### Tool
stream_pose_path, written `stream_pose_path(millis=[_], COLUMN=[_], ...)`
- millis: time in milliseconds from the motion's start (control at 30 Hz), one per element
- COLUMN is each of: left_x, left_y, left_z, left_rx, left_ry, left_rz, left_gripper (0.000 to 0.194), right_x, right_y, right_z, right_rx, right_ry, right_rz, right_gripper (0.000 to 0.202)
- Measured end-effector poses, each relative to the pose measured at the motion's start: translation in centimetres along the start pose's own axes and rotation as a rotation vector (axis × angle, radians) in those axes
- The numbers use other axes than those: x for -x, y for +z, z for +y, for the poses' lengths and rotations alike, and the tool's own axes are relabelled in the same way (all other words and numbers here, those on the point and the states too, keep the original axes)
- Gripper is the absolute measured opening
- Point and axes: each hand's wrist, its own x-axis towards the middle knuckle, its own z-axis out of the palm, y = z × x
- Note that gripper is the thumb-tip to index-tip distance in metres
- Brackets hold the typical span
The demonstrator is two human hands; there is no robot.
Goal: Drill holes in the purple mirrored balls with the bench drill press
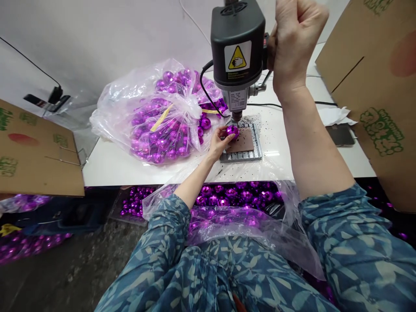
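Left hand (221, 139) pinches a faceted purple ball (232, 131) beneath the drill press (238, 47); right hand (292, 47) grips its lever (268, 52). Drilling seems unfinished; whether the bagged balls (159, 138) are done is unclear.

I can see the faceted ball (232, 131) shining metallic purple and a yellow warning triangle (238, 59) on the black drill housing (238, 21). The surface (110, 167) is white, the right carton (351, 82) brown with green print, the sleeves (347, 234) leaf-patterned blue.
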Motion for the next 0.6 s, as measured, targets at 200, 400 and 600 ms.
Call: stream_pose_path(millis=[200,400,600], left_x=[-0.3,0.1,1.5], left_y=[0.2,0.6,1.8], left_z=[-1.0,-1.8,-0.3], left_rx=[-0.079,-0.251,-0.119], left_ry=[0.068,0.179,0.132], left_rz=[-0.034,-0.041,-0.106], left_gripper=[0.061,0.063,0.06], right_x=[0.4,0.7,0.8], right_y=[0.0,-0.1,-0.2], right_z=[-1.1,-1.4,-0.8], right_rx=[-0.09,-0.09,-0.066], right_ry=[0.08,0.086,0.051], right_rz=[0.061,0.048,0.081], right_gripper=[0.06,0.06,0.057])
